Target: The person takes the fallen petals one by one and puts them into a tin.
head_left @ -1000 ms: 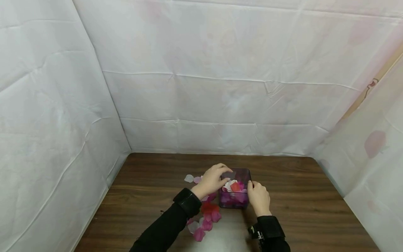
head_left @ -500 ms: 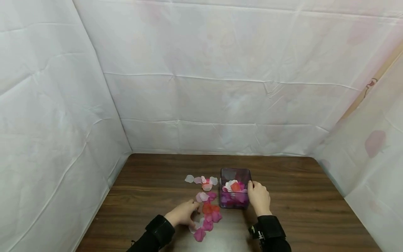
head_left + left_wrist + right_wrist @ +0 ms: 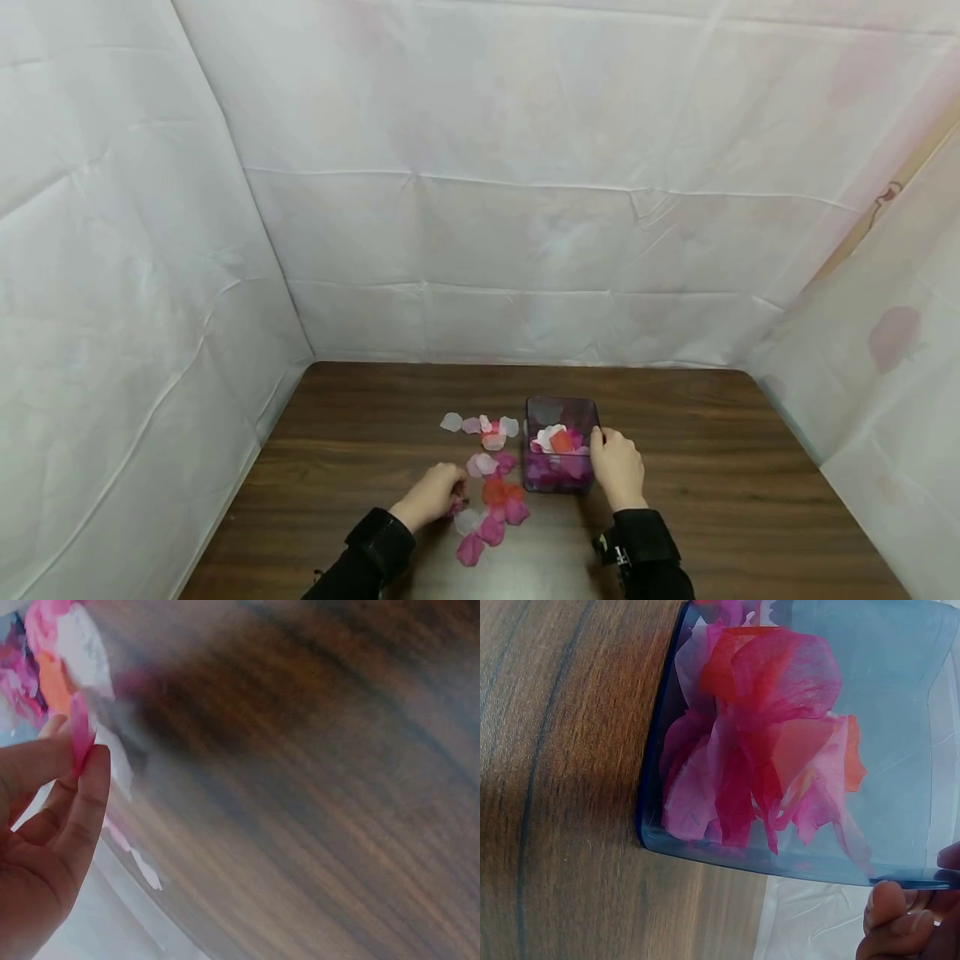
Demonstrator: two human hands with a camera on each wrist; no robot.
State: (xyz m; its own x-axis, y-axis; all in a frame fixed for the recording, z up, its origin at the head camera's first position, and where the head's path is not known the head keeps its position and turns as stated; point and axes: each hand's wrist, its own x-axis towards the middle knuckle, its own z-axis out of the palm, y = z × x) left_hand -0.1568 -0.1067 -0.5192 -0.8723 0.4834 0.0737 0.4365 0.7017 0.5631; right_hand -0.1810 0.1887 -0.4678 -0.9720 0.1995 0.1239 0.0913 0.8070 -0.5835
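My left hand [image 3: 433,497] pinches a pink petal [image 3: 81,735] between thumb and index finger, just left of the scattered petals. Those loose petals, pink, red and white, form a rough column on the table, with a magenta petal [image 3: 470,550] nearest me and a red petal [image 3: 494,492] in the middle. To their right stands a see-through purple-tinted box [image 3: 562,410] without a lid. Inside it lies a heap of petals [image 3: 780,735] in pink, red, orange and white. My right hand [image 3: 618,468] grips the box's right wall at the rim.
A short row of pale petals, with a white petal [image 3: 452,422] at its left end, lies farther back. The brown wood-grain table [image 3: 720,467] meets white cloth [image 3: 525,250] hung at the back and both sides.
My left hand has come away from over the box, back to the loose petals at left, and now pinches a pink one. The right hand has stayed on the box.
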